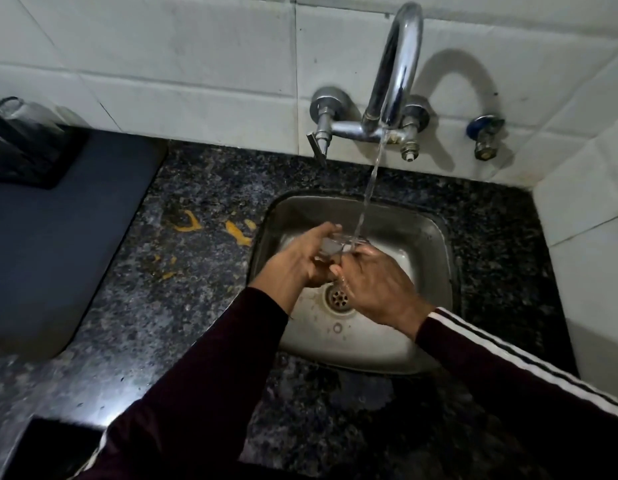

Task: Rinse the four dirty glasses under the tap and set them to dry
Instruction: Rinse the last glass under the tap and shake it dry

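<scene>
A person in dark maroon sleeves is standing over a small square stainless-steel sink (425, 233) set into a speckled dark granite counter (196, 188). Both hands are meeting over the basin, just above the round metal drain (338, 298). The left hand (297, 261) is curling its fingers around a clear drinking glass (335, 249), gripping it from the left side. The right hand (376, 282) is pressing in against the glass from the right with its fingers bent toward it; whether those fingers are wrapping the glass or going inside it, I cannot tell, since the glass is blurred and mostly covered.

A thin stream of water (371, 181) is running from the curved chrome wall-mounted tap (401, 67) and landing at the glass, right where the two hands are coming together. The right sleeve is showing white stripes (529, 362) along its length.

Orange smears (189, 223) are lying on the counter left of the sink. Further left a dark blue-grey mat (58, 237) is covering the counter, and a black tray-like object (27, 157) is sitting at its far corner against the white tiled wall (162, 46). A small blue-handled valve (485, 133) is sticking out of the tiles to the right of the tap.
</scene>
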